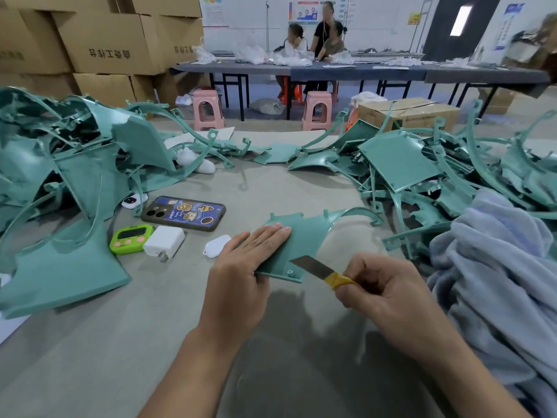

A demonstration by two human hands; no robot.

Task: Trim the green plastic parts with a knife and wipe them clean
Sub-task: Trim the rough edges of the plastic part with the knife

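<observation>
Green part [301,236]: on grey table [90,357], centre, btwn hands.
L hand [250,260]: fingers flat, straight, pressing part's left side; thumb hidden, maybe under edge.
R hand [388,294]: curled round knife [319,270], yellow handle; blade on part's near edge.
Cloth [497,267]: blue-grey, heaped at right.

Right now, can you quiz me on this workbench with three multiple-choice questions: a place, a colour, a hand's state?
1. Where is the phone? A) on the floor B) beside the green timer C) in a lap
2. What colour wraps the knife handle? A) yellow B) red C) black
3. What is the left hand doing? A) holding the knife B) hanging idle C) lying flat on the green part
Answers: 1 B, it lies right of the timer; 2 A, the wrap shows yellow by the right hand; 3 C, its straight fingers rest on the part.
</observation>
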